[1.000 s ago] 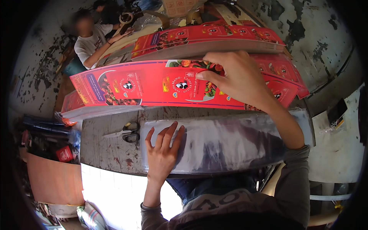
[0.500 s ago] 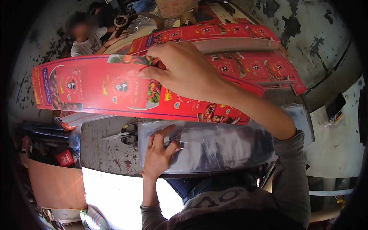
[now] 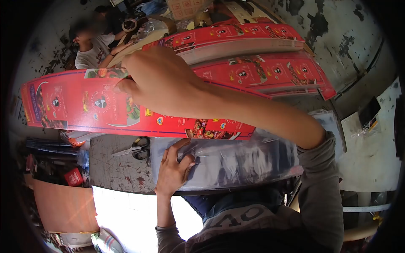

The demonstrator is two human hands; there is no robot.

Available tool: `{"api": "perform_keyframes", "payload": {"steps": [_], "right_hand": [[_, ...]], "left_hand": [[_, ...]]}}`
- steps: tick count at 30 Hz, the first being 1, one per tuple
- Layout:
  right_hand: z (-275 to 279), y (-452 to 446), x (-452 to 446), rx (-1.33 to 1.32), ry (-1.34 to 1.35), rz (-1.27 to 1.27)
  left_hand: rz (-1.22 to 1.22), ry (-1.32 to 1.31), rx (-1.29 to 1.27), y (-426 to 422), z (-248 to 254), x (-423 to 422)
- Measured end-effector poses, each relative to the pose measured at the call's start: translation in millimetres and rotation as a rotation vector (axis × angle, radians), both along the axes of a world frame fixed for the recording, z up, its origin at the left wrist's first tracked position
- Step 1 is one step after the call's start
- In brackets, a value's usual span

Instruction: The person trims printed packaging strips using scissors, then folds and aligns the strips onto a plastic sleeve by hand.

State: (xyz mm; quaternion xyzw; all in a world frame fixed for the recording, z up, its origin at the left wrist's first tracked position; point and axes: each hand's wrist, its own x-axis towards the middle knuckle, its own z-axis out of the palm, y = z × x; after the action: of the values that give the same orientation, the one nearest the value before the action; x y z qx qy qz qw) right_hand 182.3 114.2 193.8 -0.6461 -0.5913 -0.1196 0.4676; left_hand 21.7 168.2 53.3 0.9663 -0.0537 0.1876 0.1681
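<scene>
My right hand [image 3: 156, 82] pinches the top edge of a long, curved red printed strip [image 3: 76, 103], with pictures of food and a panda logo on it. The strip is held up above the bench, and my forearm covers part of its right half. Below it, my left hand [image 3: 172, 168] rests on a stack of clear plastic sleeves [image 3: 236, 164], its fingers bent and thumb apart. Scissors with black handles [image 3: 137, 148] lie on the bench just left of the sleeves.
More red printed strips [image 3: 278, 71] are piled across the back of the worn bench [image 3: 120, 168]. Beyond them sits a person [image 3: 93, 48] with a tape roll [image 3: 129, 25] nearby. A cardboard box [image 3: 183, 9] stands farther back, and dark rolled material [image 3: 50, 145] lies at left.
My right hand has moved left and slightly down, carrying the red strip with it. My left hand stays nearly in place on the sleeves.
</scene>
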Motion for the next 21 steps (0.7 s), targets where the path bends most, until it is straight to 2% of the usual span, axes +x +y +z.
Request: {"api": "perform_keyframes", "payload": {"steps": [3,5,7,9,11,13,18,20,21], "right_hand": [[-20,-5,0,-0.003,0.057,0.009],[-30,-17,4,-0.027,0.06,0.002],[-37,-40,10,-0.157,0.093,-0.041],[-46,-70,19,-0.301,0.12,-0.11],[-57,-105,28,-0.415,0.291,-0.113],[-70,-145,42,-0.544,0.153,-0.196],[-96,-235,64,-0.563,0.241,-0.333],[-103,-263,70,-0.531,0.065,-0.419],[-104,-273,73,-0.544,0.069,-0.412]], "left_hand": [[0.05,-0.002,-0.105,2,-1,-4],[0.159,0.054,-0.298,5,1,-8],[0.171,0.002,-0.323,5,5,-9],[0.19,0.007,-0.501,6,4,-10],[0.21,-0.009,-0.503,5,3,-8],[0.252,0.013,-0.593,4,3,-6],[0.289,0.075,-0.681,7,1,-1],[0.297,0.04,-0.743,6,-5,2],[0.309,0.05,-0.785,7,-7,2]]}}
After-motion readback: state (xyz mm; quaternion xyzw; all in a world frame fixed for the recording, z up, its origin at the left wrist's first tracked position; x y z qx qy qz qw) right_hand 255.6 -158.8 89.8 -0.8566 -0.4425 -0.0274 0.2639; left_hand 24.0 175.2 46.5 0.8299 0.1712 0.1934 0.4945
